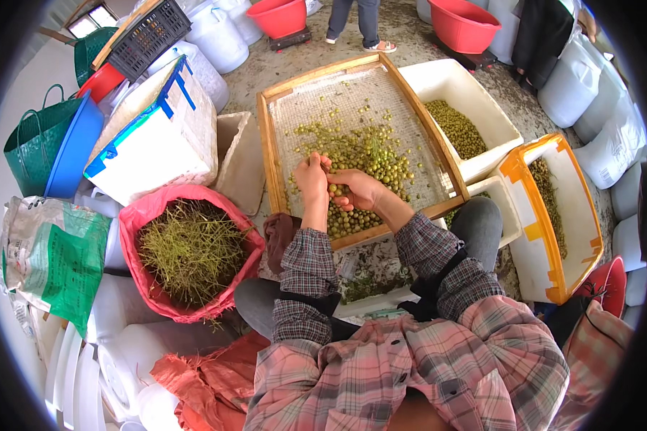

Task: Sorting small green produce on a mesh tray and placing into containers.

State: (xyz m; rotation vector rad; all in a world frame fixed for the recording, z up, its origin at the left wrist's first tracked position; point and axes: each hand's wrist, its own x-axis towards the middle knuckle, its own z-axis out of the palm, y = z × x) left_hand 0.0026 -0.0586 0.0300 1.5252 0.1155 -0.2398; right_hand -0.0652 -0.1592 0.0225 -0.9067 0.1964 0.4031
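Note:
A wood-framed mesh sieve [293, 116] lies tilted before me, with a heap of small round green fruits [356, 222] spread on its mesh. A bunch of thin green stems [378, 151] lies among them. Over the near part of the heap, my left hand [311, 180] has its fingers bent together. Beside it, my right hand [360, 189] curls, its thumb reaching to the left fingertips. Green fruits show between the right thumb and fingers; whether they are held or lie behind is unclear. Whatever the left fingers pinch is hidden.
A pink sack [237, 215] of stripped stems [191, 250] stands at left. Foam boxes [496, 121] holding green fruits are at right, one edged with orange tape [539, 231]. Below the sieve sits a debris-filled box [374, 307]. People [356, 21] stand farther off near red basins [280, 16].

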